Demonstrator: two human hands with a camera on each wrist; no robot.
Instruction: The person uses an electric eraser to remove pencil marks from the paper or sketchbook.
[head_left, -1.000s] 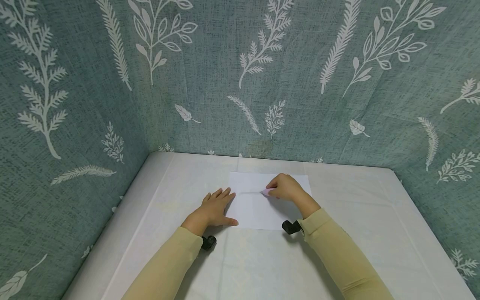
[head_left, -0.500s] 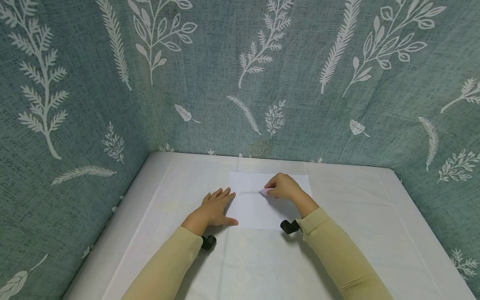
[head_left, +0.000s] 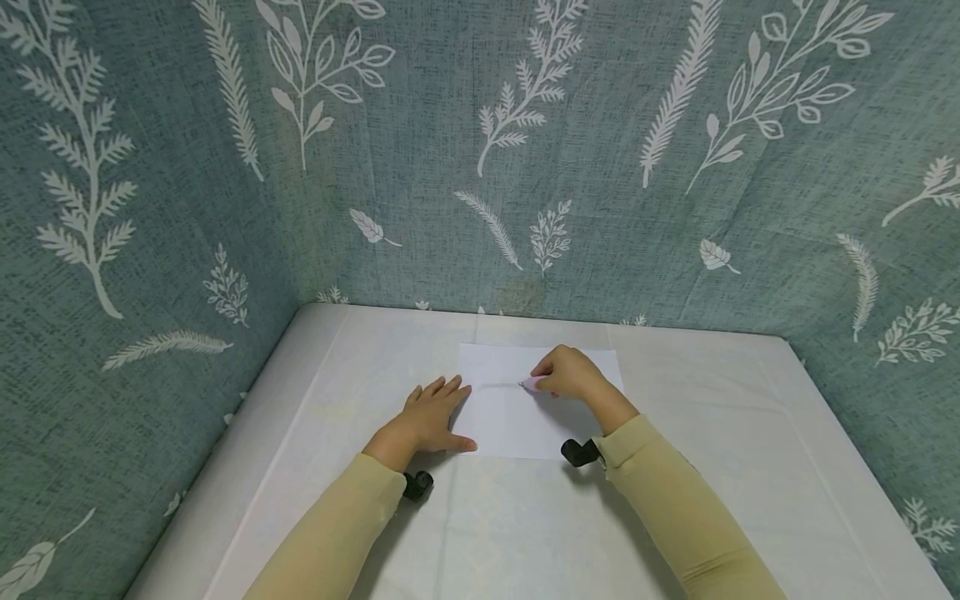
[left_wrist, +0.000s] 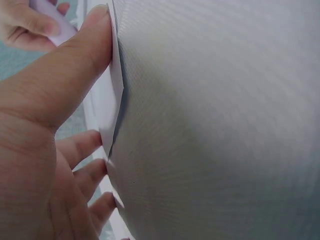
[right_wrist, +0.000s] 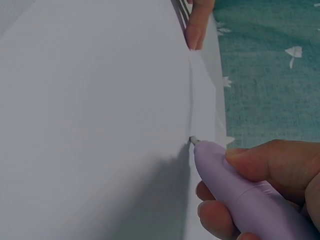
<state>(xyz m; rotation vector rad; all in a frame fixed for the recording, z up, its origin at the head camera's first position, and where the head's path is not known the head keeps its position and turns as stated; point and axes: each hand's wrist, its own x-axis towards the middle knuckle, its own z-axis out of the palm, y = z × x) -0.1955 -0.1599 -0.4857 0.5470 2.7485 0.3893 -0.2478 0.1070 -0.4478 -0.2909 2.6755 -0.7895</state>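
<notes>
A sheet of white paper (head_left: 510, 429) lies on the white-covered table. My right hand (head_left: 572, 375) grips a thick lilac pen (right_wrist: 230, 180) between thumb and fingers. The right wrist view shows its small metal tip (right_wrist: 194, 140) meeting the paper at the end of a faint grey line (right_wrist: 190, 95). That line (head_left: 497, 386) runs crosswise over the upper part of the sheet. On the paper's left edge rests my left hand (head_left: 427, 421), fingers spread and thumb (left_wrist: 82, 57) on the near corner. The pen's rear end is hidden by the right hand.
The white table cover (head_left: 495, 533) spreads around the paper. Behind and at the sides rises a green cloth (head_left: 420, 133) with white leaf prints. Black wrist cameras, left (head_left: 417, 486) and right (head_left: 581, 453), sit just above the table near the sleeves.
My right hand and pen shifted slightly left along the line, then a little back to the right. The left hand and the paper have stayed put.
</notes>
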